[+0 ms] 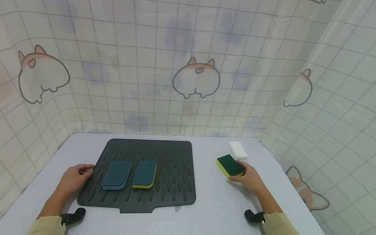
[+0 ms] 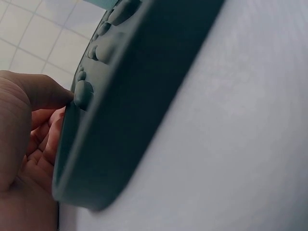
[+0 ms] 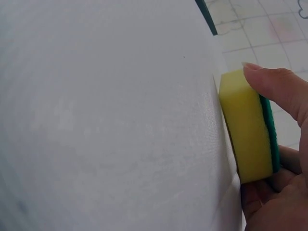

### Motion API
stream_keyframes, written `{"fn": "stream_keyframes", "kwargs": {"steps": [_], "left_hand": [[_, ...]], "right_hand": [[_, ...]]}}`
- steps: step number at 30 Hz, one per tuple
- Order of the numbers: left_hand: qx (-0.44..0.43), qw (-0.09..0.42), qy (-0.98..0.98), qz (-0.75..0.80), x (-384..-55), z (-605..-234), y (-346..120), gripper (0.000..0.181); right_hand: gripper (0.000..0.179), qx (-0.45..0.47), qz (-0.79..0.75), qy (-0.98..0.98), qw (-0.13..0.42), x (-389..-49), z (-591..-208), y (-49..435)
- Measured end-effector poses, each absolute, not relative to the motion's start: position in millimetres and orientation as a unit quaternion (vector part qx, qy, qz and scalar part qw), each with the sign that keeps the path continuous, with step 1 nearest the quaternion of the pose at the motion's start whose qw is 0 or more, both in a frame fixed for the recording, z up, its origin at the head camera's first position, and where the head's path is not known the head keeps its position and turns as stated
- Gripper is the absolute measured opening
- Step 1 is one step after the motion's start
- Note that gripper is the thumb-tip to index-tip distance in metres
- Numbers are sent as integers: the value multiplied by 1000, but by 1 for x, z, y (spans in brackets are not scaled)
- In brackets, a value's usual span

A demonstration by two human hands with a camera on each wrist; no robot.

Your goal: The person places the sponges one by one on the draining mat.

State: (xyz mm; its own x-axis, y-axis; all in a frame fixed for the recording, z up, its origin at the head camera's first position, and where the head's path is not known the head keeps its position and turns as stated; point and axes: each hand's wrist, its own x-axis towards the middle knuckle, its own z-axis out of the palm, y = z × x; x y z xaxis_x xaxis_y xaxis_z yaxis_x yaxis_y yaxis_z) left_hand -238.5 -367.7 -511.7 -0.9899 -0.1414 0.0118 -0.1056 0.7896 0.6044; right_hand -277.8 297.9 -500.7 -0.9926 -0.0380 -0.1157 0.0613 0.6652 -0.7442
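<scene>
My right hand (image 1: 249,178) pinches a yellow sponge with a dark green scouring side (image 1: 230,165) by its near end, thumb on one side and fingers on the other. The green side faces up; the right wrist view shows the sponge (image 3: 248,127) at the white surface. With thumb and curled fingers, my left hand (image 1: 75,178) grips the left edge of a dark ridged rubber mat (image 1: 173,192). That mat's thick rim (image 2: 139,96) fills the middle of the left wrist view. On it lie a blue sponge (image 1: 117,175) and a yellow sponge with a blue-green top (image 1: 145,174), side by side.
A white sponge-like block (image 1: 238,149) lies just behind the sponge in my right hand. Everything rests on a white-covered table (image 1: 208,215). Gridded curtains with corgi drawings (image 1: 196,80) close in the back and both sides.
</scene>
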Motion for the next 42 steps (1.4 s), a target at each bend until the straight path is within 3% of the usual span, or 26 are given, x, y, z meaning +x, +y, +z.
{"fn": "stream_keyframes", "kwargs": {"steps": [42], "left_hand": [[65,32,-943,-325,-235,-511,-365,39]], "right_hand": [[98,-8,-441,897,25,-262,-491,283]]}}
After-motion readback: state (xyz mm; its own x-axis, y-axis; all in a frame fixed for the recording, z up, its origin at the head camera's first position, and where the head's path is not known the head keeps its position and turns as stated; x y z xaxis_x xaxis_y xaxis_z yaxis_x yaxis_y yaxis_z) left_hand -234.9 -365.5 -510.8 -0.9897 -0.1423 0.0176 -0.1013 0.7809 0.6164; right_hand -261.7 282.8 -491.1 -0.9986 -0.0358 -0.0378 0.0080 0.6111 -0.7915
